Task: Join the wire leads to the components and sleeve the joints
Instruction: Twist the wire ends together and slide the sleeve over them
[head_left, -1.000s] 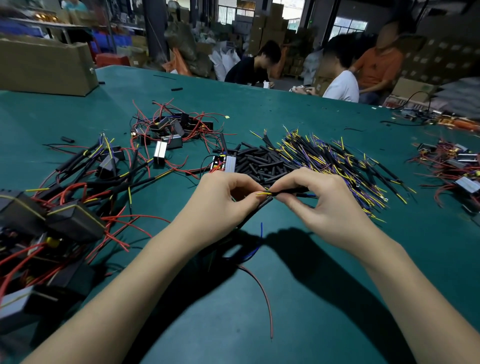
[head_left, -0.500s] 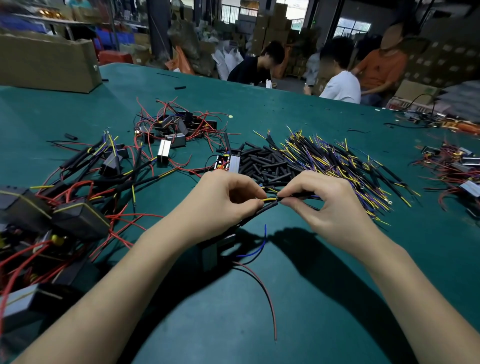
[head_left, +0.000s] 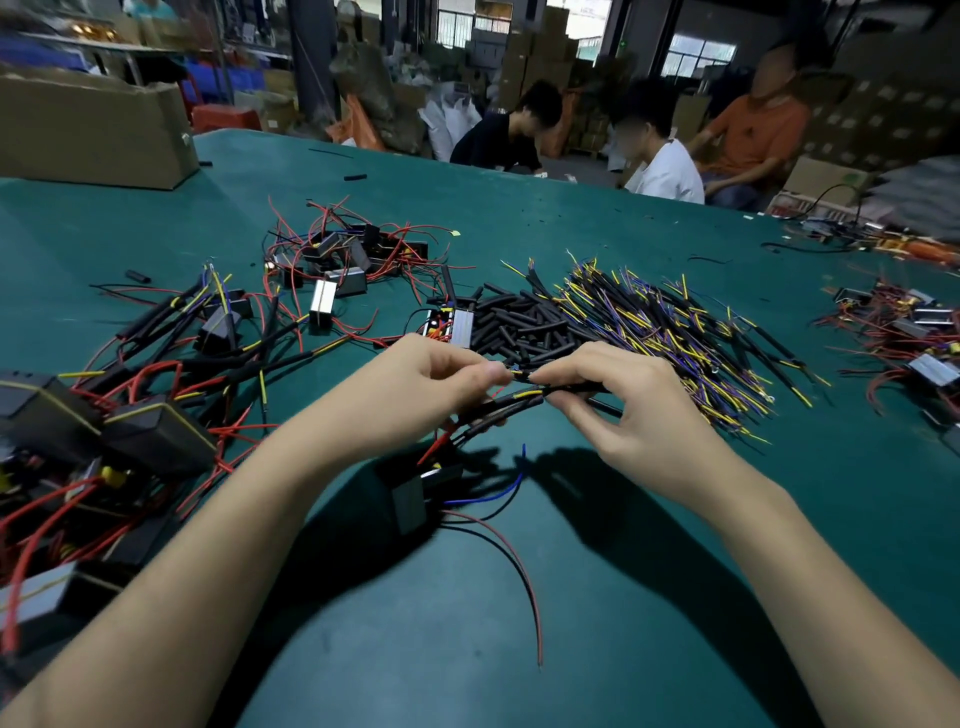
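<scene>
Green table (head_left: 597, 623) runs wide under a cluttered workshop; cardboard box (head_left: 93, 130) sits at its far left edge. Left side: a heap of black components (head_left: 156, 436) tangled with red wires. Behind it, a smaller cluster of metal-cased parts (head_left: 337, 270) with red leads.

Centre: left hand (head_left: 415, 389), fingers curled, pinches a thin wire end at the thumb tip. Right hand (head_left: 634, 410) meets it, its fingers pinching the other end of that wire joint (head_left: 514, 372), raised above the table. Just below the joint, a black sleeved lead (head_left: 511, 402) with a yellow band runs between both hands. Under the left wrist a black component (head_left: 415, 496) rests on the table, with blue, black and red wires trailing off it.

Beyond the hands: pile of black sleeves (head_left: 519, 327). Right of it, a heap of yellow and purple leads (head_left: 675, 332). Far right: more metal parts with red wires (head_left: 904, 332). Three seated people (head_left: 665, 171) at the far edge.
</scene>
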